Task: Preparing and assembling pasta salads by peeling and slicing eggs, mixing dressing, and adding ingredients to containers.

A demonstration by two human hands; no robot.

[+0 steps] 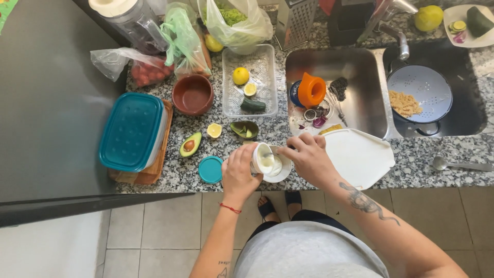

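Note:
My left hand (238, 172) grips a small white tub (262, 157) tilted on its side over a small white bowl (280, 167) holding white cream. My right hand (309, 157) holds a spoon handle (275, 152) that reaches into the tub's mouth. Both sit at the front edge of the speckled granite counter (427, 152). A round teal lid (210, 169) lies just left of my left hand. A halved avocado with its pit (190, 144) and a lemon half (214, 130) lie beyond it.
A white cutting board (360, 154) lies right of my hands, and a spoon (453, 164) farther right. Behind are a steel sink (334, 87) with utensils, a colander of pasta (419, 98), a clear tray with lemons (249, 82), a brown bowl (192, 94), and a teal-lidded container (131, 131).

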